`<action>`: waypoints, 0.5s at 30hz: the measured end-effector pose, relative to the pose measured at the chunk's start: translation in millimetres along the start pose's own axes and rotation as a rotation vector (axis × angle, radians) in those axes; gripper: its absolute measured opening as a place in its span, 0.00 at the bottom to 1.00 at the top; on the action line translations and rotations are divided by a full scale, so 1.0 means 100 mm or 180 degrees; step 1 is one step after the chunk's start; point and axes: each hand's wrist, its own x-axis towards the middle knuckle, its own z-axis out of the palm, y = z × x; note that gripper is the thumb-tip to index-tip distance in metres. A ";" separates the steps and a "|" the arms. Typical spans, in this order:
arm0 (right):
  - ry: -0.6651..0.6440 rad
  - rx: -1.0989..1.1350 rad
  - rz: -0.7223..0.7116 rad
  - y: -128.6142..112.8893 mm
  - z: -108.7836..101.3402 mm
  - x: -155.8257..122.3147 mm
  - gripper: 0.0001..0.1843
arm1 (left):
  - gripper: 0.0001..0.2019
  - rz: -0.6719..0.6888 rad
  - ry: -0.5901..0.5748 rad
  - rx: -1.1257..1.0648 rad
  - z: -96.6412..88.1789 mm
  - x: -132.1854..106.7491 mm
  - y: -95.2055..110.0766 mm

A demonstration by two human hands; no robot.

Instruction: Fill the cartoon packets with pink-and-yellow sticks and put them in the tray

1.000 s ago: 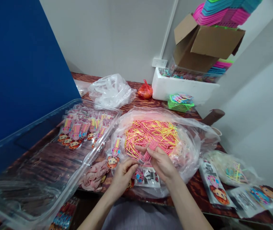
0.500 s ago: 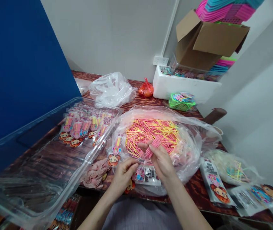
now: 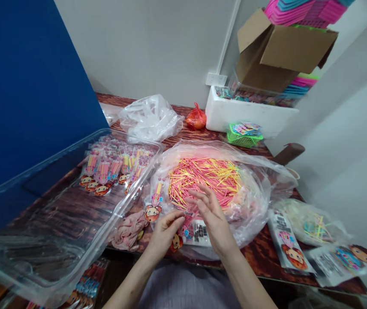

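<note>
My left hand [image 3: 165, 231] is closed, thumb and finger pinching the edge of a small clear printed pouch [image 3: 187, 231]. Pink sticks show inside this pouch, near its mouth. My right hand [image 3: 215, 221] is beside the pouch with its fingers stretched out and apart, and I see nothing held in it. Behind both hands, a large clear plastic bag [image 3: 254, 171] lies spread open around a heap of pink and yellow sticks [image 3: 203, 178]. Left of the heap lies a filled pouch [image 3: 155, 199] with a cartoon face.
A clear plastic bin [image 3: 119, 214] at left holds several filled pouches [image 3: 104, 169]. A pink cloth [image 3: 128, 231] lies beside it. Stacks of flat pouches [image 3: 288, 244] are at right. Behind stand a green basket [image 3: 243, 139], a white foam box [image 3: 251, 113] and a cardboard box [image 3: 296, 47].
My right hand has let go of the bundle of pink sticks, which now shows in the pouch, and its fingers have spread. My left hand stays at the pouch's edge.
</note>
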 end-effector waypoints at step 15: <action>0.0751 -0.3662 -0.0622 0.26 -0.87 0.48 0.12 | 0.19 -0.0481 0.0846 -0.0643 -0.37 -0.02 -0.07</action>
